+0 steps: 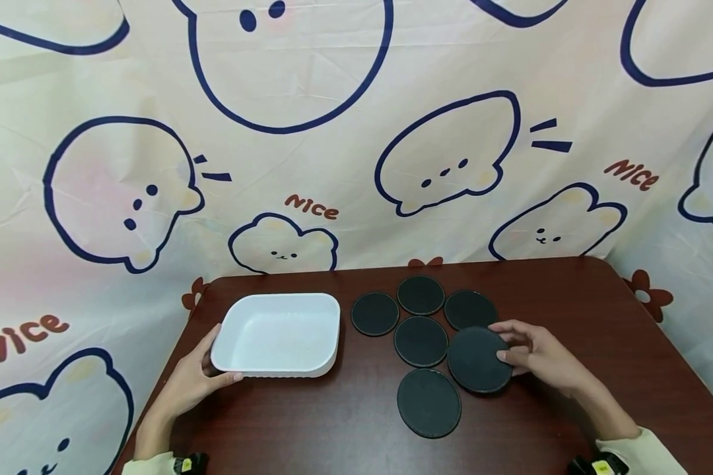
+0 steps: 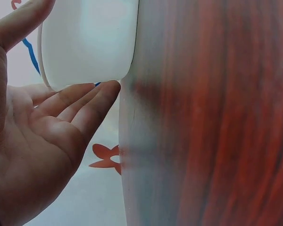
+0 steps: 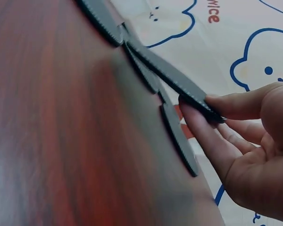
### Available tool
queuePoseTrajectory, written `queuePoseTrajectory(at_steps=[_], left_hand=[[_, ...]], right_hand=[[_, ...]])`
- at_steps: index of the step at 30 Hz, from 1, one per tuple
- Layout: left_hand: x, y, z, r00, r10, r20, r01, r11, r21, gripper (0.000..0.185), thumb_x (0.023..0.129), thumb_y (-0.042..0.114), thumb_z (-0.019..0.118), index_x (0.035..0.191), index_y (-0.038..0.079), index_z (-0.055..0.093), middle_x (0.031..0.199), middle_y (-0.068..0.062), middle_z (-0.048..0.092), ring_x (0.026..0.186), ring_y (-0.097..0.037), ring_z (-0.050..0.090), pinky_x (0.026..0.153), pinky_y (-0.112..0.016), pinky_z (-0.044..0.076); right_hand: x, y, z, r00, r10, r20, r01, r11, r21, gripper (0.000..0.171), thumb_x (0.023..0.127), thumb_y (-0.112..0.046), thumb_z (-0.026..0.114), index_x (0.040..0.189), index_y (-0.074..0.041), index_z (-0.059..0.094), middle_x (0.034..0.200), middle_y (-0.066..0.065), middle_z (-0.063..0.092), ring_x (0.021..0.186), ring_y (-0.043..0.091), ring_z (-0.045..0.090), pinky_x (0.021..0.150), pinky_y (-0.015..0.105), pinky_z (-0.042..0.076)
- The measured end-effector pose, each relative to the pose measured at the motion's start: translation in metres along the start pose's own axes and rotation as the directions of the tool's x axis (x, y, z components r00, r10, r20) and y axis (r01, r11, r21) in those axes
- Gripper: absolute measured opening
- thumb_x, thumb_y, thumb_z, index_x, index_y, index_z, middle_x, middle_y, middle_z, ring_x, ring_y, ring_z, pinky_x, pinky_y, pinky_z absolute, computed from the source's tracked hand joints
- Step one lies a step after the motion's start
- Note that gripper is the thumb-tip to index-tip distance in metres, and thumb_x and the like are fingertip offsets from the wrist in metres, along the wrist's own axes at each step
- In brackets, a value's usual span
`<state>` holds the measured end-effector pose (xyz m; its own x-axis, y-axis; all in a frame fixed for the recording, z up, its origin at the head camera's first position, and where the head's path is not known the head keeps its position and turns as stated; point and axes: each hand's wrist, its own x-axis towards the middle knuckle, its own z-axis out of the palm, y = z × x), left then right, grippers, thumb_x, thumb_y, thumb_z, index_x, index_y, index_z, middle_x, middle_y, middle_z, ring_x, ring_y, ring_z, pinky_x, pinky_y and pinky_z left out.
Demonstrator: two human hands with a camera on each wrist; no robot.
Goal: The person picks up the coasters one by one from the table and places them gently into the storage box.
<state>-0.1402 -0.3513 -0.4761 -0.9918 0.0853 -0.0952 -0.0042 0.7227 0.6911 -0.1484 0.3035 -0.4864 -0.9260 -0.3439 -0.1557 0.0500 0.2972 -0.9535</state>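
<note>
Six black coasters and one white tray on a dark wooden desk.
The right hand pinches one lifted coaster right of centre; five coasters lie flat nearby. The left hand, fingers curled, grips the tray at left.

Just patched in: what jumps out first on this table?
Six black round coasters cluster right of centre on the brown table; the right hand pinches one coaster by its edge, tilted up off the table. At left sits a white tray, the left hand holding its near-left corner.
</note>
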Motion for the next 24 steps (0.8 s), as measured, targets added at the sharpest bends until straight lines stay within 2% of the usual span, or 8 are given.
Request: queuePoseTrajectory(at_steps=[6, 14, 21, 24], left_hand=[[0.000, 0.001, 0.000, 1.000, -0.004, 0.004, 0.004, 1.000, -0.006, 0.120, 0.088, 0.035, 0.090, 0.172, 0.002, 0.011, 0.168, -0.036, 0.032, 0.133, -0.054, 0.062, 0.094, -0.046, 0.066], [-0.001, 0.001, 0.000, 1.000, -0.012, 0.009, 0.013, 1.000, -0.020, 0.119, 0.089, 0.035, 0.090, 0.172, 0.004, 0.010, 0.168, -0.036, 0.033, 0.134, -0.053, 0.062, 0.095, -0.045, 0.066], [-0.002, 0.000, -0.001, 1.000, -0.007, 0.013, 0.007, 1.000, -0.022, 0.119, 0.089, 0.033, 0.089, 0.172, 0.003, 0.009, 0.169, -0.036, 0.031, 0.136, -0.054, 0.060, 0.096, -0.046, 0.065], [0.000, 0.000, 0.000, 1.000, -0.009, 0.012, 0.009, 1.000, -0.020, 0.119, 0.089, 0.033, 0.089, 0.172, 0.003, 0.009, 0.169, -0.036, 0.031, 0.136, -0.054, 0.060, 0.097, -0.046, 0.065]], right_hand=[[0.010, -0.012, 0.010, 0.999, 0.024, -0.029, -0.022, 0.996, 0.083, 0.066, 0.102, -0.016, 0.073, 0.158, 0.003, 0.044, 0.142, 0.033, 0.059, 0.091, 0.022, 0.080, 0.079, 0.041, 0.069], [0.030, -0.030, 0.033, 1.000, -0.007, -0.022, 0.010, 0.985, 0.170, 0.067, 0.101, -0.013, 0.075, 0.158, 0.002, 0.045, 0.133, 0.018, 0.067, 0.093, 0.024, 0.082, 0.083, 0.039, 0.069], [0.047, -0.040, 0.051, 0.999, -0.040, 0.002, 0.038, 0.973, 0.228, 0.066, 0.101, -0.013, 0.075, 0.159, 0.001, 0.046, 0.137, 0.019, 0.067, 0.095, 0.023, 0.082, 0.084, 0.038, 0.068], [0.054, -0.043, 0.059, 0.999, -0.045, 0.015, 0.039, 0.963, 0.266, 0.067, 0.102, -0.012, 0.075, 0.160, 0.001, 0.045, 0.135, 0.015, 0.070, 0.096, 0.021, 0.082, 0.084, 0.036, 0.068]])
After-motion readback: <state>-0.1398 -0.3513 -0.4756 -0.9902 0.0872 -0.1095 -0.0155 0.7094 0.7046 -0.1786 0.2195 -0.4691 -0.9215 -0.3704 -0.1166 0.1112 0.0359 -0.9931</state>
